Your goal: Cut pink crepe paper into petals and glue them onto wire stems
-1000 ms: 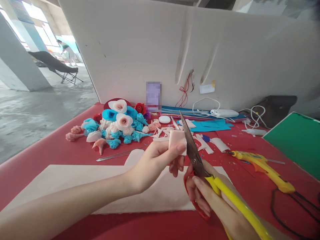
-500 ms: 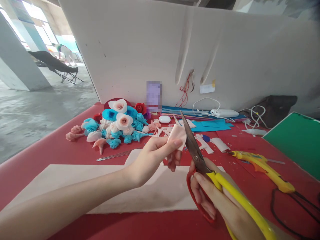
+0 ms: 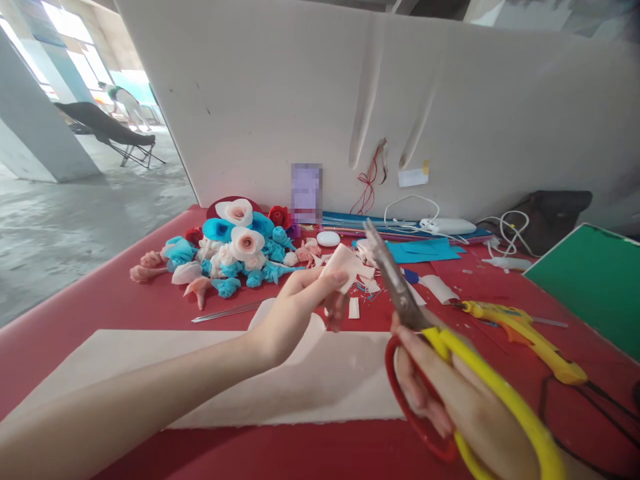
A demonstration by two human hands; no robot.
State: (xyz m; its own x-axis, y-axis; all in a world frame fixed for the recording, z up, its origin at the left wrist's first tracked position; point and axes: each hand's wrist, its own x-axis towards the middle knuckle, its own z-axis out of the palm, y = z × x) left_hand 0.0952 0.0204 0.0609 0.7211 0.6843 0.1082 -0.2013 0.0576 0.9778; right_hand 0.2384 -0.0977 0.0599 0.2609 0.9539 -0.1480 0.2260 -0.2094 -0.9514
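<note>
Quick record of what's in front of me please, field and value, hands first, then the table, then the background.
Left hand: pinches a small pale pink piece
Right hand: holds scissors by red and yellow handles
Blades: blurred, apart from the piece
Beneath hands: pale sheet, flat on the red table
Table left: pile of artificial flowers
Table right: yellow glue gun, green board
Table back: blue sheets
Background: dark chair, person bending over
</note>
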